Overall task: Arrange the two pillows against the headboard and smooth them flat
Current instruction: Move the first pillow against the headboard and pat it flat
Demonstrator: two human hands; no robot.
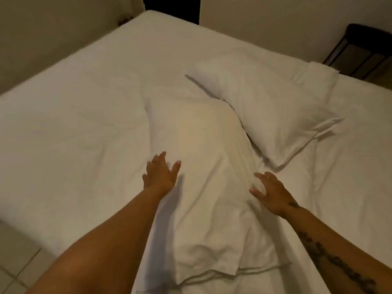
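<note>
Hovering with fingers spread, the left hand (pixel 160 177) and right hand (pixel 270 193) are flanking the near rumpled white fabric pillow (pixel 209 166) on the white-sheeted bed (pixel 74 102).

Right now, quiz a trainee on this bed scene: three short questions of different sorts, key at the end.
1. True or false: the left hand is clenched around a corner of the near pillow.
2. Which lies nearer the dark bedside stand? A) the near pillow B) the far pillow C) neither
3. Fill in: the right hand has its fingers ___.

Key: 1 false, the hand is open; 2 B; 3 spread.
</note>
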